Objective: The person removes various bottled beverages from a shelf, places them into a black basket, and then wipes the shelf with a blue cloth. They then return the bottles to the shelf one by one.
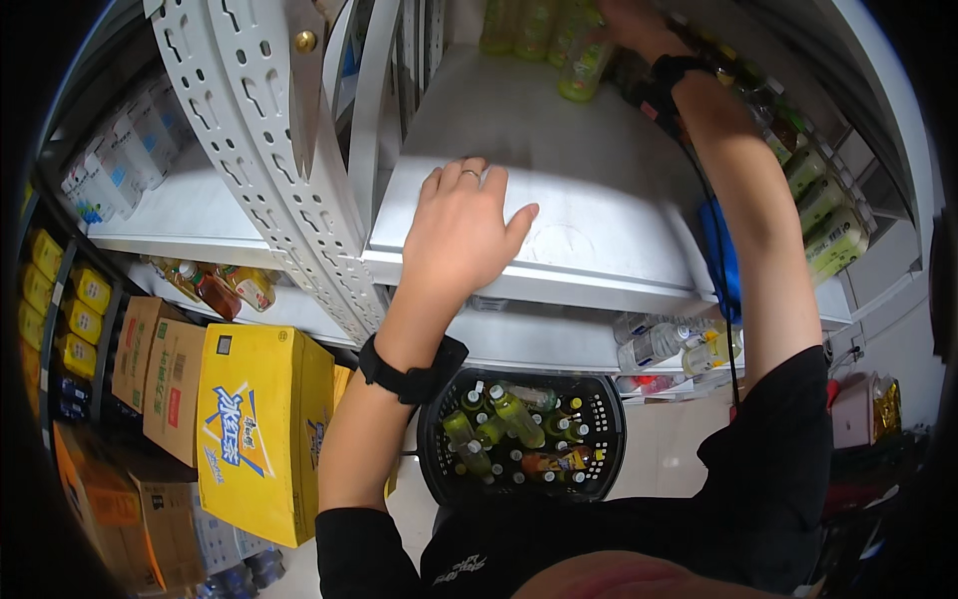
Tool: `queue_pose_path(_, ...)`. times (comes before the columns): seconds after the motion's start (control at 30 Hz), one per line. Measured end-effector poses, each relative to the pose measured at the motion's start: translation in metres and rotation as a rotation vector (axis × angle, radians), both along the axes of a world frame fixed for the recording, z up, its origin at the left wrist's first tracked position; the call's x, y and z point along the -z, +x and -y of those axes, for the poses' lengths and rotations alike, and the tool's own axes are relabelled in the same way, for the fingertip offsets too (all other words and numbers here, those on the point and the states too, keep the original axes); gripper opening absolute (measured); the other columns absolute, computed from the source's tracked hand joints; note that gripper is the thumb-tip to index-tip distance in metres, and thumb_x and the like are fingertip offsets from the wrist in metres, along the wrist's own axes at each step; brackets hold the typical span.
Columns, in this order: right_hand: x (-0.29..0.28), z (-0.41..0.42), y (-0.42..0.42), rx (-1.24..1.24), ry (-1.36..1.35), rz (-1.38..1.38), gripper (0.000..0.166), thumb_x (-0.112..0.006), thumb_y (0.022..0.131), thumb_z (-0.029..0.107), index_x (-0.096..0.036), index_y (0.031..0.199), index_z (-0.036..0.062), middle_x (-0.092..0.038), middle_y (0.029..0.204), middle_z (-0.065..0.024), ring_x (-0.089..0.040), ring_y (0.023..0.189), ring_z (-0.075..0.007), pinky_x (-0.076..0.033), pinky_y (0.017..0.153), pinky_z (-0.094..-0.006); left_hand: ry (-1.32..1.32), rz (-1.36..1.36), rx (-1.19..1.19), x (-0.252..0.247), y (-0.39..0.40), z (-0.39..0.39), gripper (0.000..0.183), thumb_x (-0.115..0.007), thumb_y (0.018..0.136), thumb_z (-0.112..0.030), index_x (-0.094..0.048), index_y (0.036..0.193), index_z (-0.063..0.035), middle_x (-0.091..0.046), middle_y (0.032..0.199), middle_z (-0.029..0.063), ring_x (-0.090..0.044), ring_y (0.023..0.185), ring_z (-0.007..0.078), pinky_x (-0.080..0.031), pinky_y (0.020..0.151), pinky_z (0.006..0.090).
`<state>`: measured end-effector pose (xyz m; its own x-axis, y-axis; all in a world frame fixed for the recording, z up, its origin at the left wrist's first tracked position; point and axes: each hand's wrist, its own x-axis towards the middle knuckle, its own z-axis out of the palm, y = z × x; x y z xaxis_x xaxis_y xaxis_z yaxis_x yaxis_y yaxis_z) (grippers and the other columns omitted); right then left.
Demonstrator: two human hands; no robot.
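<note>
My left hand point(468, 224) rests palm down on the front part of a white metal shelf point(599, 247), fingers apart, with nothing in it. My right hand point(629, 22) reaches to the back of that shelf at the top edge of the view, beside a green drink bottle point(584, 67). Its fingers are dark and partly cut off, so its hold on the bottle cannot be told. More green bottles point(532, 34) stand upright in a row at the back left. Below the shelf, a black plastic basket point(428, 449) holds several bottles, some upright, some lying on top.
A perforated white upright point(277, 150) rises left of the shelf. Beyond it are cartons on a shelf and a yellow cardboard box point(251, 434) by brown boxes point(176, 382). Clear bottles point(655, 344) lie on the lower shelf. A black cable point(722, 277) hangs near my right arm.
</note>
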<state>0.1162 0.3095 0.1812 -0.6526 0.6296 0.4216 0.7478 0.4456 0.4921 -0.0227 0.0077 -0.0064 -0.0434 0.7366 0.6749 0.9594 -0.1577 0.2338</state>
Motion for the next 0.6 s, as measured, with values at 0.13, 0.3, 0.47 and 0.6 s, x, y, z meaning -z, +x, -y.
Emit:
queue_pose_path(0.13, 0.009, -0.029, -0.013, 0.014, 0.055, -0.016, 0.064, -0.086, 0.075, 0.038, -0.066, 0.125, 0.0030, -0.048, 0.138, -0.0319, -0.063, 0.109, -0.0479, -0.054, 0.093, -0.0515, 0.038, -0.005, 0.011, 0.002, 0.000, -0.001, 0.041, -0.068, 0.091, -0.037, -0.067, 0.102, 0.0028, -0.066, 0.116, 0.0241, -0.059, 0.116, 0.0387, -0.043, 0.105, 0.0489)
queue_pose_path(0.3, 0.014, -0.060, -0.033, -0.113, 0.050, -0.100, 0.067, -0.085, 0.076, 0.037, -0.063, 0.129, 0.0038, -0.048, 0.138, -0.0303, -0.064, 0.107, -0.0459, -0.054, 0.092, -0.0519, -0.007, 0.013, -0.016, 0.002, -0.005, 0.004, 0.045, -0.067, 0.091, -0.037, -0.067, 0.112, 0.0031, -0.065, 0.122, 0.0252, -0.058, 0.119, 0.0407, -0.043, 0.107, 0.0481)
queue_pose_path(0.47, 0.022, -0.123, -0.026, -0.009, 0.178, -0.094, 0.078, -0.078, 0.086, 0.045, -0.045, 0.151, 0.0176, -0.029, 0.161, -0.0250, -0.043, 0.139, -0.0453, -0.046, 0.107, -0.0575, -0.051, 0.010, -0.022, -0.003, 0.001, 0.001, 0.046, -0.067, 0.091, -0.036, -0.066, 0.116, 0.0026, -0.064, 0.124, 0.0244, -0.058, 0.120, 0.0404, -0.043, 0.107, 0.0472)
queue_pose_path(0.6, -0.004, -0.104, -0.030, 0.004, 0.032, 0.125, 0.084, -0.064, 0.093, 0.058, -0.032, 0.159, 0.0154, -0.026, 0.163, -0.0239, -0.032, 0.148, -0.0403, -0.032, 0.121, -0.0542, -0.113, 0.021, -0.013, -0.007, 0.000, 0.000, 0.047, -0.065, 0.092, -0.038, -0.066, 0.115, 0.0023, -0.064, 0.124, 0.0240, -0.058, 0.120, 0.0393, -0.043, 0.107, 0.0465)
